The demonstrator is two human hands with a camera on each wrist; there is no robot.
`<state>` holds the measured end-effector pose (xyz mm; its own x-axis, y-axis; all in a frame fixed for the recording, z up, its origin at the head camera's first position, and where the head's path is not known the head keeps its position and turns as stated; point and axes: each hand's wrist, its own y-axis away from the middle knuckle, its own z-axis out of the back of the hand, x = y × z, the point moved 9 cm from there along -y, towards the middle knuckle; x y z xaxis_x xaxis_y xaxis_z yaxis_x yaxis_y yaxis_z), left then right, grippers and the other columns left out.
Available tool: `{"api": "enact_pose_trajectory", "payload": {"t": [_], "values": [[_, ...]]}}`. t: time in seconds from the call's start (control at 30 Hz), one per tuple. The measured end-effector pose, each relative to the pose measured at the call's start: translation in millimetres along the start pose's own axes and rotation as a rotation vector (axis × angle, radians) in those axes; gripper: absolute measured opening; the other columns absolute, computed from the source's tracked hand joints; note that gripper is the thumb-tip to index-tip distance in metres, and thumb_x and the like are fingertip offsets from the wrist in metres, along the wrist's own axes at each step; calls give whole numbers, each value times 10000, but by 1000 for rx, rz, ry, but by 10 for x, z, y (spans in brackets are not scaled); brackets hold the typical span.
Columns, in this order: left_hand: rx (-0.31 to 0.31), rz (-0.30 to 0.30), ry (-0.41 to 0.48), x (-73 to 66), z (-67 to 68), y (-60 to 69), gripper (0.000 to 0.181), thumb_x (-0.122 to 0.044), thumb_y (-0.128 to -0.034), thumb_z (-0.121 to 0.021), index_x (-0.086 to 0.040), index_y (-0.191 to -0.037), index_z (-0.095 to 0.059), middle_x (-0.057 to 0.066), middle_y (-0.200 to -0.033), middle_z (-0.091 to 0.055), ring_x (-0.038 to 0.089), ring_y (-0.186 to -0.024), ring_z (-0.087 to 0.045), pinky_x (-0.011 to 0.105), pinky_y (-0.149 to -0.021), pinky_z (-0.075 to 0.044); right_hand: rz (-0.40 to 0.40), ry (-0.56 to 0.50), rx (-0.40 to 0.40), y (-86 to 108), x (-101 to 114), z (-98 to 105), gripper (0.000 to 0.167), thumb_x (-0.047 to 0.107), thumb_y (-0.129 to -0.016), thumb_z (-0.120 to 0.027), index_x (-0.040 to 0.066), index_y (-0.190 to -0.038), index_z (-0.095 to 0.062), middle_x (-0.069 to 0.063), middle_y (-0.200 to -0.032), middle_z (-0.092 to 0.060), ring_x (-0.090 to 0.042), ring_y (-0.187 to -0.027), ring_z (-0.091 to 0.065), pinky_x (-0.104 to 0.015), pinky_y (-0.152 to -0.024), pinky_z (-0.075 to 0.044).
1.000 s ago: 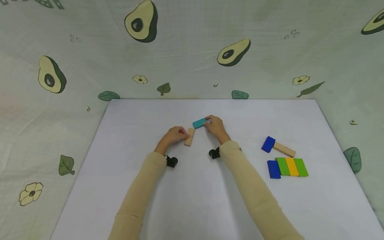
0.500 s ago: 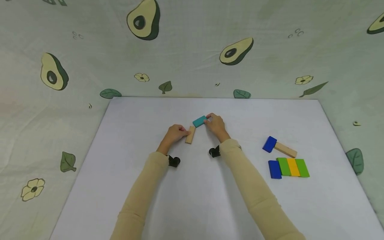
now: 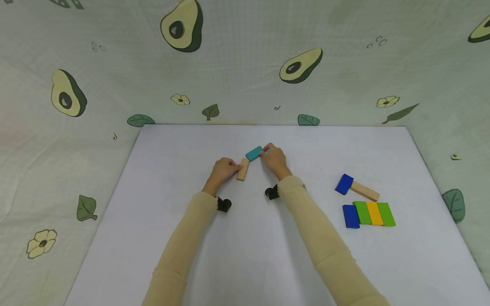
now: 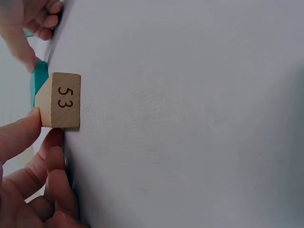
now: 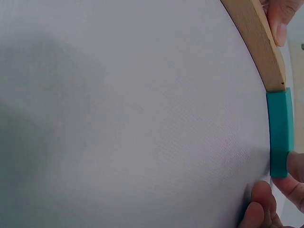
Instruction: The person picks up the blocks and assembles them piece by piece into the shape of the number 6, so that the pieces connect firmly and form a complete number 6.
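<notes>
My left hand [image 3: 224,168] pinches a plain wooden block [image 3: 243,171] near the middle of the white table, thumb on one side. In the left wrist view the end of this wooden block [image 4: 65,100] carries printed digits. Farther back, my right hand [image 3: 275,159] pinches the right end of a teal block [image 3: 254,153] between thumb and finger. The right wrist view shows the teal block [image 5: 280,128] lying flat, its near end meeting the wooden block's [image 5: 260,47] end at an angle.
To the right lie a blue block [image 3: 344,184] and a plain wooden block [image 3: 364,191], touching. Below them a row holds another blue block [image 3: 351,216], two green blocks [image 3: 362,212] and a yellow block [image 3: 374,213]. Patterned cloth [image 3: 237,63] hangs behind the table.
Both hands have shifted slightly away from the body with their blocks. The wooden block's far end has come closer to the teal block, which has turned a little. The blocks at right stay put.
</notes>
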<state>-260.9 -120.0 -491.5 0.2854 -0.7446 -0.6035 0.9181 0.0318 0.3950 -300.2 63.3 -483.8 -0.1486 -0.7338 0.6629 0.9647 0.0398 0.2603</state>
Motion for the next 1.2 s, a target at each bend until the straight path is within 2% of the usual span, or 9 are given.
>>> {"api": "enact_pose_trajectory", "payload": {"t": [0.17,0.37,1.0,1.1,1.2], "values": [[4,17,-30,-20,-4,-23,340,-397,-878,-605,-73,-774,-611,-14,-680,-485,128,-655,-443,234,-562,-342,-30,7,-8,9,0,24,319,286,-963,-465,37,-1159,-502,-198,-1093,-595,-283,-908,-524,-370,-766,-437],[-4,12,-73,-60,23,-20,350,-396,-877,-606,-57,-798,-641,-11,-706,-499,133,-676,-444,234,-576,-338,-62,7,-2,12,4,32,301,290,-969,-449,42,-1137,-483,-181,-1065,-579,-273,-897,-509,-367,-775,-421],[23,69,-56,-31,23,-26,389,-428,-874,-597,-45,-864,-664,3,-745,-534,147,-728,-470,244,-607,-356,-49,31,-12,-5,11,23,309,294,-977,-435,37,-1140,-488,-186,-1051,-578,-280,-914,-511,-389,-798,-427],[37,73,-56,-34,24,-21,395,-438,-874,-592,-49,-858,-658,10,-751,-545,152,-741,-474,249,-618,-357,-50,20,-11,-3,-2,28,332,312,-979,-424,34,-1150,-486,-177,-1019,-578,-266,-875,-515,-366,-756,-428],[63,73,-56,-30,16,-28,402,-448,-873,-587,-52,-859,-651,22,-776,-556,161,-763,-478,259,-641,-361,-55,-36,0,2,-42,26,366,341,-978,-417,34,-1168,-474,-145,-913,-575,-220,-761,-530,-311,-667,-429]]}}
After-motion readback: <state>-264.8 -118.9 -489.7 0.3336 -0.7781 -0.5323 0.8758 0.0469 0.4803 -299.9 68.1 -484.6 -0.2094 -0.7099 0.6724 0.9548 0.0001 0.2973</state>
